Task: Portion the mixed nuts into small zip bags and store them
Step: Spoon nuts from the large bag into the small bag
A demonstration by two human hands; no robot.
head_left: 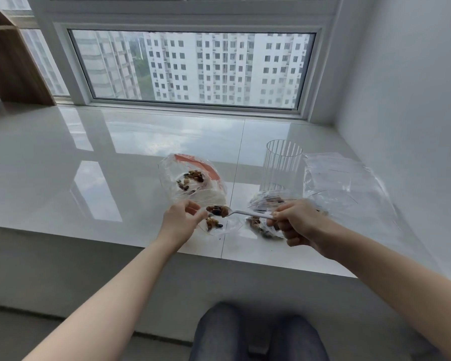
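My right hand [296, 221] grips the handle of a white plastic spoon [248, 212] whose bowl carries a heap of mixed nuts [217, 210]. My left hand [180, 220] pinches the top edge of a small clear zip bag [216, 226] that holds a few nuts. The spoon's bowl hovers at that bag's mouth. Beyond it lies a larger clear bag with an orange strip [193, 178], with nuts inside. Under my right hand lie filled small bags [262, 229].
A tall ribbed clear glass [281, 168] stands on the glossy white sill [89, 178] right of centre. A loose pile of empty clear bags [349, 183] lies at the right by the wall. The sill's front edge runs just below my hands. My knees are below.
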